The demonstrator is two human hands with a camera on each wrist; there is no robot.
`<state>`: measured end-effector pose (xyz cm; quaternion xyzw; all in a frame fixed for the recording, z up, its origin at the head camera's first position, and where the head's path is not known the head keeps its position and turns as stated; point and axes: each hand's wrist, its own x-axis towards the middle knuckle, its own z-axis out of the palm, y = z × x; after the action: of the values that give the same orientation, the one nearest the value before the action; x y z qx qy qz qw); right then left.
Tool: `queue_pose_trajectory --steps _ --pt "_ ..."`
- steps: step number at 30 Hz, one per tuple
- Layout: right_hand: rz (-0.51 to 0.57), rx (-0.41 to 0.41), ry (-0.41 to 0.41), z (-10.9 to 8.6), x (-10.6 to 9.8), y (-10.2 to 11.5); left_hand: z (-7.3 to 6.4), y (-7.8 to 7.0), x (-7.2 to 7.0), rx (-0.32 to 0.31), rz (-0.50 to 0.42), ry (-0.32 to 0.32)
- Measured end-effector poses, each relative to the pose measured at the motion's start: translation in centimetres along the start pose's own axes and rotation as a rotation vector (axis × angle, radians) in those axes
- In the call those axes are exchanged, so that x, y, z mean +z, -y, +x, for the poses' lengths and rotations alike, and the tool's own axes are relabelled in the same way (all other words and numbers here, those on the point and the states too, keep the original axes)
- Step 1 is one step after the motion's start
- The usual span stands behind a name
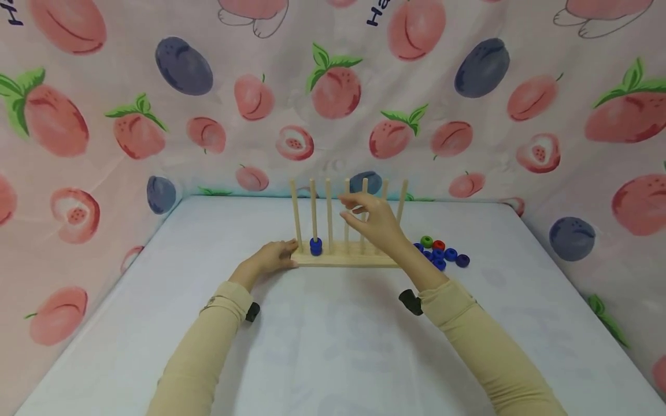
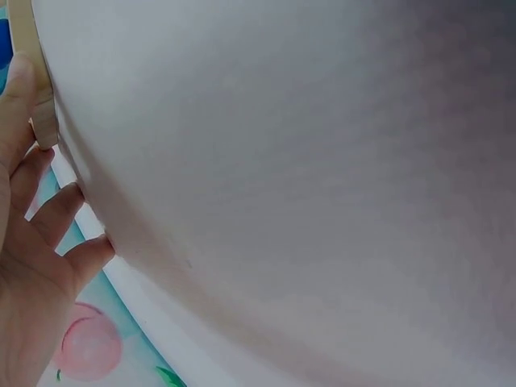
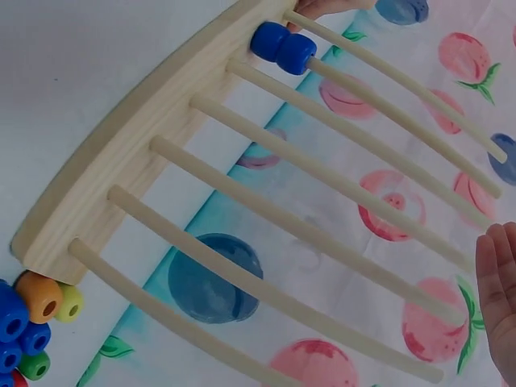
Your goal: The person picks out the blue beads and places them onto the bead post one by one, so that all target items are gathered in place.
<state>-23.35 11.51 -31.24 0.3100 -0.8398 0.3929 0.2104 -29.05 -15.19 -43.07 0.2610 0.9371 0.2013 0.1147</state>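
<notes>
"So, what do you see from far away?"

"I see a wall cloth [image 1: 333, 23] with fruit on it, then a white table [image 1: 322, 346]. On it is a long wooden rack [image 1: 348, 261]. Seven pegs [image 1: 329, 214] stand up from it."

"And the hands?"

"The left hand [image 1: 273, 256] grips the left end of the rack, with its thumb and fingers on the wood. The right hand [image 1: 382, 222] is up near the tops of the middle pegs. Its fingers bend a bit, with a gap to the thumb, and I see nothing in it."

"What about the little things?"

"Two blue beads [image 1: 315, 247] sit on the second peg from the left, one on top of the other. Loose beads [image 1: 439, 254] lie in a bunch by the right end of the rack: blue, green, red, orange and yellow."
</notes>
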Motion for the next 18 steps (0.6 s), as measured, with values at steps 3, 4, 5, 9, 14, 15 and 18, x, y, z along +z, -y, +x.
queue_pose_trajectory --steps 3,4,5,9,14,15,18 --pt "-0.011 0.006 0.006 -0.4 0.1 -0.2 -0.1 0.1 0.1 -0.009 0.003 -0.005" --pt "-0.019 0.011 0.01 -0.5 0.0 -0.3 -0.1 0.1 0.1 -0.007 0.006 -0.007" --pt "-0.025 0.016 0.015 -0.7 0.0 -0.3 -0.1 0.1 0.1 -0.009 0.005 -0.004" --pt "-0.04 0.048 0.04 -1.3 -0.7 -0.7 0.0 0.2 0.1 -0.004 0.001 0.008" --pt "-0.047 0.064 0.058 -1.9 -1.9 -1.4 0.1 0.1 0.0 0.007 0.008 0.009" --pt "-0.046 0.063 0.058 -2.1 -2.0 -1.5 0.1 0.2 0.0 0.006 0.01 0.01" --pt "-0.059 0.059 0.049 -2.5 -2.6 -1.8 0.2 0.1 -0.1 0.008 0.02 0.011"
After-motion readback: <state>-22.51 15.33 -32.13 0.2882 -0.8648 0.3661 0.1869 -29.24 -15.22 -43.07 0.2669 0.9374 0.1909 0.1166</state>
